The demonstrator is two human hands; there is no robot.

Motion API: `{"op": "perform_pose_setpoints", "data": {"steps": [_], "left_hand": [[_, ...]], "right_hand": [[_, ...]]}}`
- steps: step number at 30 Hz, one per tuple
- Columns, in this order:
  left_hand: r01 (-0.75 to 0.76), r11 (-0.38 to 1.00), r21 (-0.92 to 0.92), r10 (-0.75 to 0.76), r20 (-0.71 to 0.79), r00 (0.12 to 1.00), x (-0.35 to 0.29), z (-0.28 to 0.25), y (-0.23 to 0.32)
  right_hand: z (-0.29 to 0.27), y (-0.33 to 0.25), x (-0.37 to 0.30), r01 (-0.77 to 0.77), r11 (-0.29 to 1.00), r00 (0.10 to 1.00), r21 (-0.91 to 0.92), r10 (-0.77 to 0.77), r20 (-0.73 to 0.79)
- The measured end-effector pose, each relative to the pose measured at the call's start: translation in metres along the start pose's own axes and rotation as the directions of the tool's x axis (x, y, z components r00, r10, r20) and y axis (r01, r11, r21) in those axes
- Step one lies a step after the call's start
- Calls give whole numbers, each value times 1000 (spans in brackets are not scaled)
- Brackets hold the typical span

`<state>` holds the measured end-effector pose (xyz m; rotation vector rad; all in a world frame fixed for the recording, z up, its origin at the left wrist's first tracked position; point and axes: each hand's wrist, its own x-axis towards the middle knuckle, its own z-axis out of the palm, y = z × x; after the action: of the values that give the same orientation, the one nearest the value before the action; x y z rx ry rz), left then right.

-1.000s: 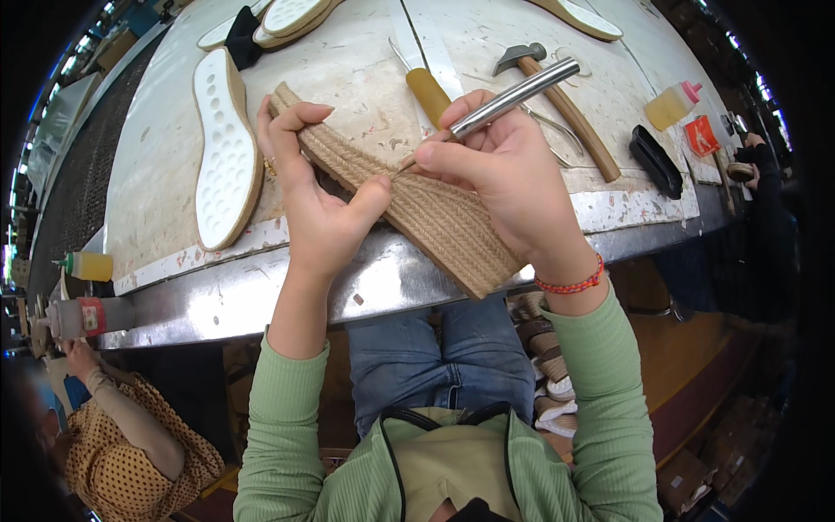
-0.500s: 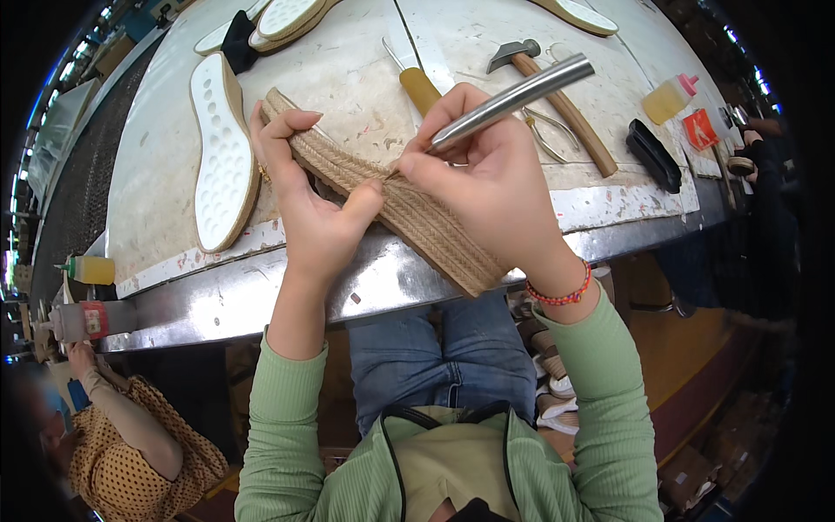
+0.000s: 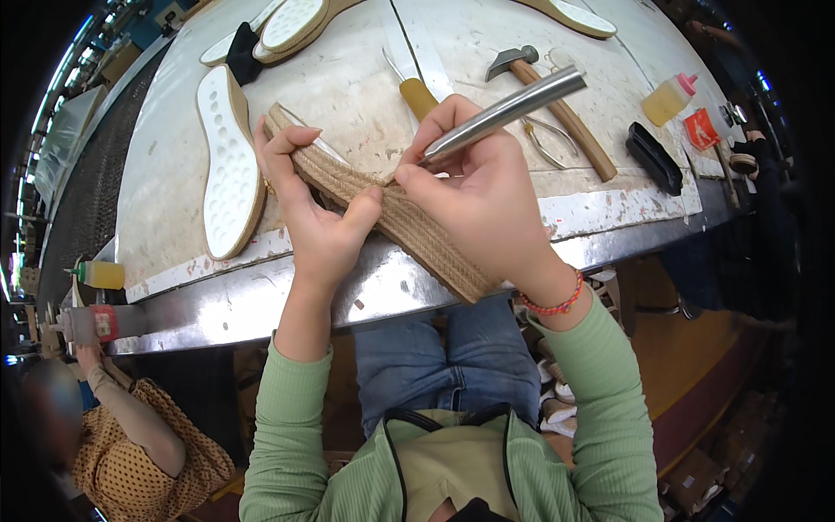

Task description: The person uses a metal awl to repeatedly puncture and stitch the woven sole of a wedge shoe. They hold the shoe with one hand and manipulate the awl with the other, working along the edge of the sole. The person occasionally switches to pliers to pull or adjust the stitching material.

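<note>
My left hand (image 3: 326,222) grips a wedge shoe sole (image 3: 430,248) wrapped in tan braided rope, its thumb pressing on the braid. The sole slants from upper left to lower right over the table's front edge. In my right hand (image 3: 483,187) is a silver metal rod-shaped tool (image 3: 513,109), its thick end pointing up and right. The thumb and forefinger pinch together at the braid's upper edge, close to my left thumb. Those fingers hide the tool's working end and whatever strand they hold.
Left of my hands lies a white-topped sole (image 3: 228,165). Beyond are a yellow-handled hook tool (image 3: 417,97), a hammer (image 3: 565,113), pliers (image 3: 548,143) and a black tray (image 3: 654,158). Bottles of yellow liquid (image 3: 670,100) stand at both sides. Another person (image 3: 143,435) is at lower left.
The sole's upper end and both hands sit slightly lower in view, and the metal tool has shifted slightly down and left. Both grips stay the same.
</note>
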<state>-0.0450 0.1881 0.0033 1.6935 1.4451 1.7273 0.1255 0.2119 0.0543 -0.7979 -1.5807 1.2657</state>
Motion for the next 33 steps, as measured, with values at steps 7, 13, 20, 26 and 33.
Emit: {"op": "perform_pose_setpoints", "data": {"steps": [7,13,20,26,33], "left_hand": [[6,998,-59,-5,29,1000,0,-4,-1],[17,998,-56,-15,32,999,2,-3,0],[19,1000,-19,-19,29,999,4,0,-1],[44,999,-31,-43,13,999,2,1,-2],[105,990,-92,-103,23,994,0,2,-1]], "right_hand": [[-30,-8,23,-267,902,964,338,253,87],[-42,2,53,-293,924,936,247,224,273],[-25,22,31,-330,783,939,527,216,268],[-20,27,23,-308,754,950,580,207,235],[-19,30,21,-337,728,940,597,221,261]]}}
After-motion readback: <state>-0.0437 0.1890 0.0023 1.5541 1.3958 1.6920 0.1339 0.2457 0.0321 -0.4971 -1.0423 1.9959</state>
